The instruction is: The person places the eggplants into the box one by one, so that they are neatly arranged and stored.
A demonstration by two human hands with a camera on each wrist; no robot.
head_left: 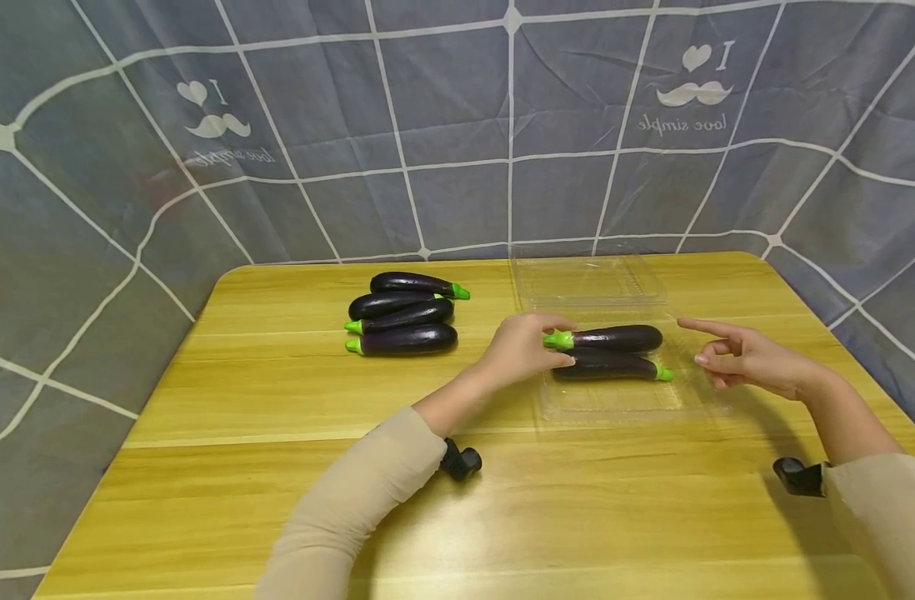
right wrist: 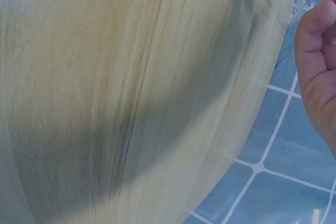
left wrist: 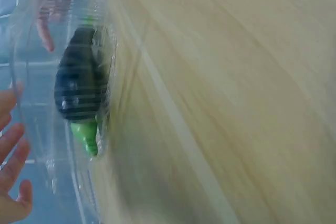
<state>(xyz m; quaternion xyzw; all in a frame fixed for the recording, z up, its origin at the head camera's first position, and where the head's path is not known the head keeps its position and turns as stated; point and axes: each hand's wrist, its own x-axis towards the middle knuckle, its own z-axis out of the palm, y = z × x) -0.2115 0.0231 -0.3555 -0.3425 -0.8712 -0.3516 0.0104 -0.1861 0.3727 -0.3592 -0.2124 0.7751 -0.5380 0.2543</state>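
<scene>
Two dark purple eggplants lie side by side in a clear plastic container (head_left: 615,404). The back eggplant (head_left: 622,337) has its green stem to the left; the front eggplant (head_left: 607,364) has its stem to the right. Over their left ends is my left hand (head_left: 521,350), its thumb overlapping the front one in the head view. In the left wrist view its fingers (left wrist: 10,166) are spread beside the clear wall. My right hand (head_left: 765,362), index finger extended and the others loosely bent, hovers at the container's right side, holding nothing.
Several more eggplants (head_left: 405,339) lie grouped on the wooden table (head_left: 277,467), left of the container. The container's clear lid (head_left: 588,279) lies folded back behind it, near the table's far edge. A grey checked curtain (head_left: 457,125) surrounds the table.
</scene>
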